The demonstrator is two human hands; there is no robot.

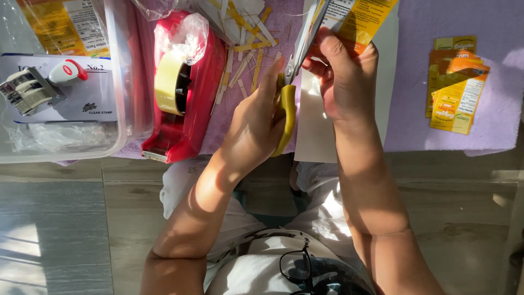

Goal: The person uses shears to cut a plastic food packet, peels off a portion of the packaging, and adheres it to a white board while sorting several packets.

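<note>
My left hand point(252, 128) is closed around the yellow handles of a pair of scissors point(287, 117), whose blades point up into a yellow and orange printed sheet point(361, 19). My right hand point(341, 82) pinches the lower edge of that sheet right beside the blades. Both hands hover over a purple cloth point(426, 125) and a plain white sheet point(316, 134). Thin cut paper strips point(245, 52) lie scattered just left of the scissors.
A red tape dispenser point(191, 98) with a yellowish roll stands to the left. Further left is a clear plastic box point(117, 114) holding a stamping tool point(33, 90). A small stack of cut yellow labels point(456, 90) lies on the cloth at right. Wooden floor shows below.
</note>
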